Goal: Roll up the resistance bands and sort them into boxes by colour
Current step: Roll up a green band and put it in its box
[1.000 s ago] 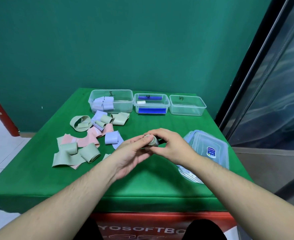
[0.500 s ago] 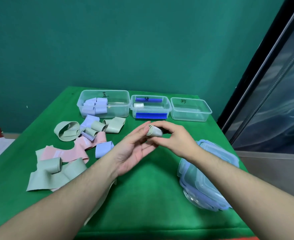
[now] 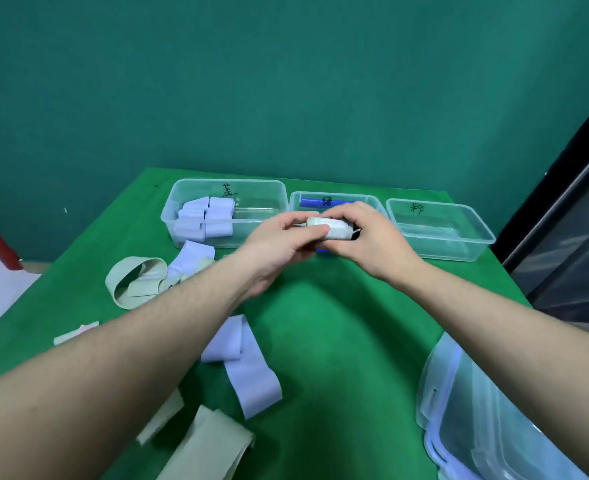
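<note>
Both hands meet just above centre frame, over the middle clear box (image 3: 372, 202). Left hand (image 3: 279, 247) and right hand (image 3: 372, 244) both pinch a rolled pale-green band (image 3: 327, 227) between thumbs and fingers, held in the air in front of that box, which has dark blue rolls (image 3: 308, 203) inside. Left clear box (image 3: 189, 192), upper centre-left, holds several lavender rolls (image 3: 206, 216). Right clear box (image 3: 473, 237) shows only a marker label on its wall. Loose on the green table (image 3: 338, 341): a pale-green loop (image 3: 133, 282) at left, a lavender band (image 3: 196, 258) beside it, a half-unrolled lavender band (image 3: 241, 362) at lower centre, a flat pale-green band (image 3: 210, 445) at bottom. Stack of clear lids (image 3: 476, 427) at lower right.
</note>
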Tool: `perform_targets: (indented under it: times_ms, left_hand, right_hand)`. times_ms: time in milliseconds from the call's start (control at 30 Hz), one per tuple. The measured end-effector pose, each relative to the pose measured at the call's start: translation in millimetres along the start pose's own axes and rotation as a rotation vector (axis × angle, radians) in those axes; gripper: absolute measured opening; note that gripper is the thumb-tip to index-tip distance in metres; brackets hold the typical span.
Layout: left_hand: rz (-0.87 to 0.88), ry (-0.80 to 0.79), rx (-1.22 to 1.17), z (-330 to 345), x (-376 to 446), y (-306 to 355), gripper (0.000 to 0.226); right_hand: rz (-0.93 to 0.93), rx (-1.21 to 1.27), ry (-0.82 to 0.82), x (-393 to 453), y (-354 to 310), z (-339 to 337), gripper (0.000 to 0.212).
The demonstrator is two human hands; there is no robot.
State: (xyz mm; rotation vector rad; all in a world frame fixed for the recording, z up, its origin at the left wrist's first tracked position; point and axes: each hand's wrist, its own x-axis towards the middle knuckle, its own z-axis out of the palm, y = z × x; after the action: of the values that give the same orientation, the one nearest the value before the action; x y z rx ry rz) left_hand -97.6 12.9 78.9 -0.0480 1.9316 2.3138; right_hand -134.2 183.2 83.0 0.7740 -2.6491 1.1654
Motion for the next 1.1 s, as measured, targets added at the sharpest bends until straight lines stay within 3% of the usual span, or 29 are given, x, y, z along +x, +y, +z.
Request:
perform_targets:
  times_ms: [400, 667, 833, 1100]
  left_hand:
    - [0.037, -0.026, 0.12, -27, 83, 15, 0.028]
    - [0.194, -0.02, 0.946, -35, 136, 14, 0.027]
    - [0.331, 0.007, 1.455, -37, 156, 20, 0.023]
    - [0.288, -0.115, 1.802, -33, 180, 8, 0.039]
  right_hand:
    - [0.196, 0.313, -0.123, 73, 35, -14, 0.032]
    - [0.342, 0.37, -0.164, 107, 71, 1, 0.044]
    - [0.414, 0.172, -0.183, 120, 91, 11, 0.047]
    - [0.496, 0.108, -0.314, 135, 103, 34, 0.051]
